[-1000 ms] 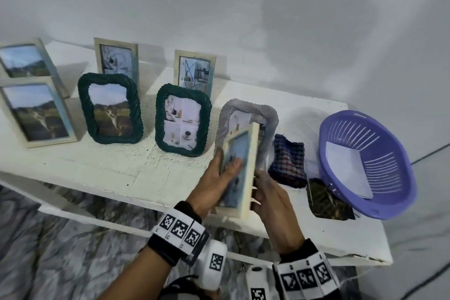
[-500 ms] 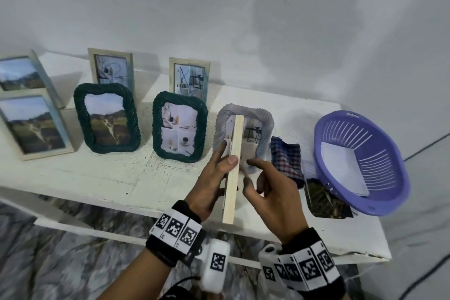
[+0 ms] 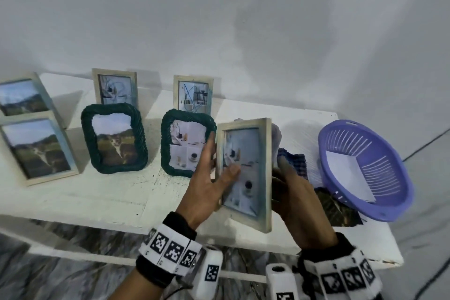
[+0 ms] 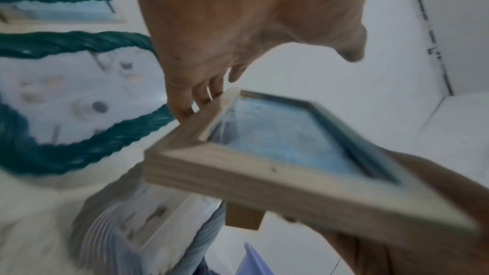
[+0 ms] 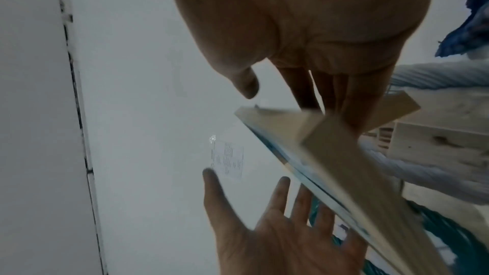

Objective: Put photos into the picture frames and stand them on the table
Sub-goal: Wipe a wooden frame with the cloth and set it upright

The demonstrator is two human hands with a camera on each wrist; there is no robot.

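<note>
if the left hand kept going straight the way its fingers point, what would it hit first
Probably the green woven frame with the collage photo: the left hand points up and away along the left edge of the held wooden frame, and its fingers already overlap the green one in the head view. Depth between them is unclear.

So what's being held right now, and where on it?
The wooden photo frame, held upright above the table. The right hand grips its right edge and back; the left hand lies open along its left edge, thumb on the glass.
</note>
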